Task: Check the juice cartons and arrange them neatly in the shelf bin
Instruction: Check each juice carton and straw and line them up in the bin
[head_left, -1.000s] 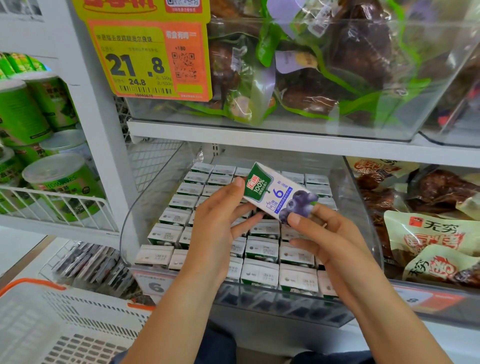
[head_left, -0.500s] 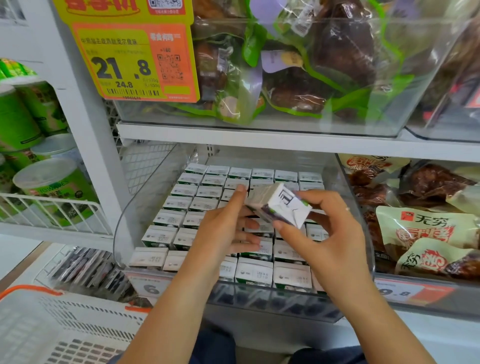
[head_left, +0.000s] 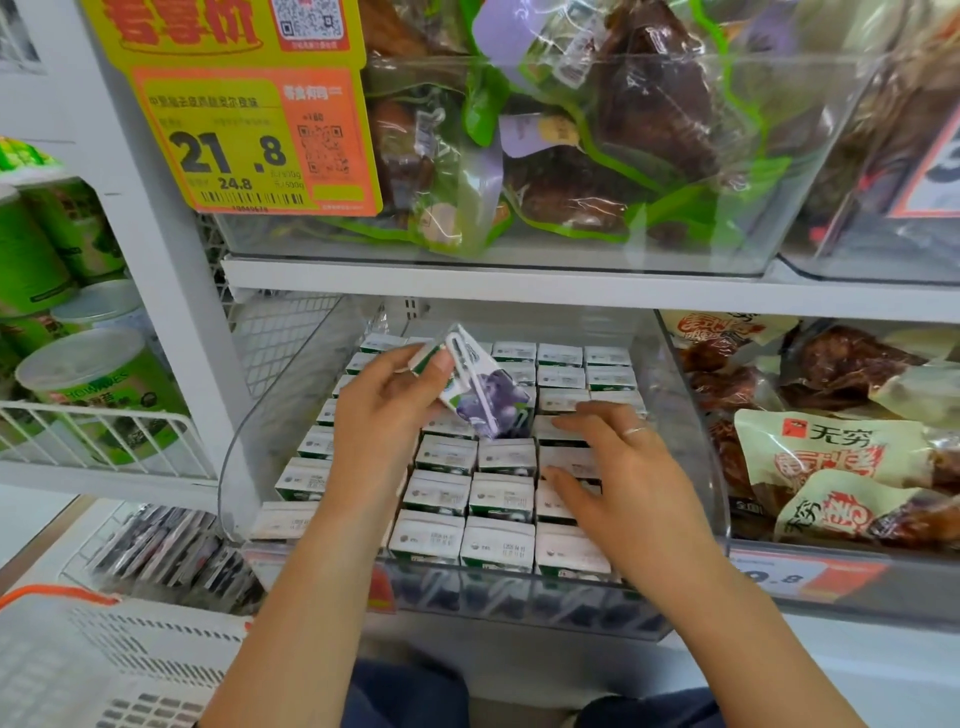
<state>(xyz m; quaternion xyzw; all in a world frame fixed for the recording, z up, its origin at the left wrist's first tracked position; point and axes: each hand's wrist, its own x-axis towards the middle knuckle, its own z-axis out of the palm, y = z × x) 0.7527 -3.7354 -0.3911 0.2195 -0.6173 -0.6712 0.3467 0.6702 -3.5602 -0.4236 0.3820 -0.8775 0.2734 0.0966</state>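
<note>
A clear plastic shelf bin holds several rows of small white-topped juice cartons standing upright. My left hand grips one blueberry juice carton, tilted, its lower end pointing down into a gap in the middle rows. My right hand lies flat with fingers spread on the carton tops just right of that gap, holding nothing. A ring shows on one finger.
Above is a clear bin of bagged dark food with a yellow-orange price tag. Snack packets fill the bin to the right. Green cans sit in a wire rack on the left. A white basket stands lower left.
The carton passed from both hands to my left hand alone and tipped down toward the gap. My right hand let go and dropped onto the carton tops.
</note>
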